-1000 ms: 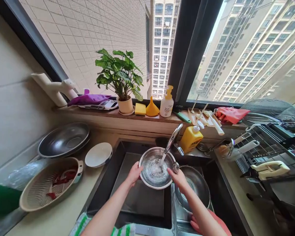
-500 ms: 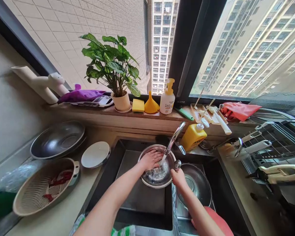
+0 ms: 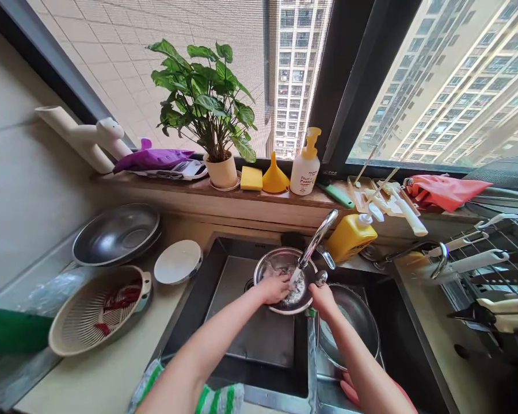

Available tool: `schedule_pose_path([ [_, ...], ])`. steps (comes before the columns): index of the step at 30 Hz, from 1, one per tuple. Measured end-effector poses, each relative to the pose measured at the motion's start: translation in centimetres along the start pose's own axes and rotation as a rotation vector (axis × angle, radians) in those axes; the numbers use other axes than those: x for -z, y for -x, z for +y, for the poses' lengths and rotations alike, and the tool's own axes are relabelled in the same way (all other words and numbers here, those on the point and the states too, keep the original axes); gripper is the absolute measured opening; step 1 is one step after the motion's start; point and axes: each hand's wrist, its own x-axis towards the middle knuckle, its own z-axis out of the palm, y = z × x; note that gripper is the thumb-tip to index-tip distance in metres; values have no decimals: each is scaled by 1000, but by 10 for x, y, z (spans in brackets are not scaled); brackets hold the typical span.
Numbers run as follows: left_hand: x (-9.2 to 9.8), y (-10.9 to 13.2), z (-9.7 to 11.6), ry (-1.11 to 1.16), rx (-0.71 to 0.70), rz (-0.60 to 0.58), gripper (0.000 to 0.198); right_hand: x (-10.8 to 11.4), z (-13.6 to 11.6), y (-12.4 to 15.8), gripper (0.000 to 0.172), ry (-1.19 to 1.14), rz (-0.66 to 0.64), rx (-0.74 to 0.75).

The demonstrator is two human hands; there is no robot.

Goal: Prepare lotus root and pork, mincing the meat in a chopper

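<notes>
A round metal bowl (image 3: 265, 261) with water in it is held over the divider side of the left sink basin. Water runs into it from the chrome faucet (image 3: 319, 237). My left hand (image 3: 276, 288) is inside the bowl beside the stream, its fingers stretched out, the tips partly hidden by splashing water. My right hand (image 3: 323, 298) grips the bowl's right rim. Close to its thumb is a rounded shiny metal piece (image 3: 322, 278), whose kind I cannot make out. A dark frying pan (image 3: 358, 325) lies in the right basin, below my right forearm.
A wok (image 3: 116, 234), a colander (image 3: 80, 322) with red pieces and a white bowl (image 3: 178, 261) stand left. A yellow bottle (image 3: 351, 238) is behind the faucet. A potted plant (image 3: 222, 172) and soap dispenser (image 3: 305, 172) line the sill. A dish rack (image 3: 496, 259) stands right.
My left hand, flat against the far inside of the bowl before, has drawn nearer to me, toward the bowl's near side. My right hand keeps its grip. The whole view has shifted slightly.
</notes>
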Motion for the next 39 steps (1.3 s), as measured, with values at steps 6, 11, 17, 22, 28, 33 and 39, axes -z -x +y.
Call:
schedule_pose_path([
  [6,5,35,-20,782,562,405,32,17,6,3,29,1,-4,97],
  [11,-25,49,-8,1149,689,214,15,39,-3,-7,43,83,13,230],
  [17,-8,66,-4,1192,624,316,49,67,-21,-23,45,462,183,466],
  [22,-3,87,-9,793,605,494,75,48,-6,-23,61,903,164,411],
  [28,-16,113,-13,226,436,729,79,42,5,-13,75,888,76,340],
  [33,-23,167,-5,-186,356,813,83,59,-10,15,65,619,17,296],
  [39,-11,220,-19,-517,68,903,83,66,25,127,42,412,-7,277],
])
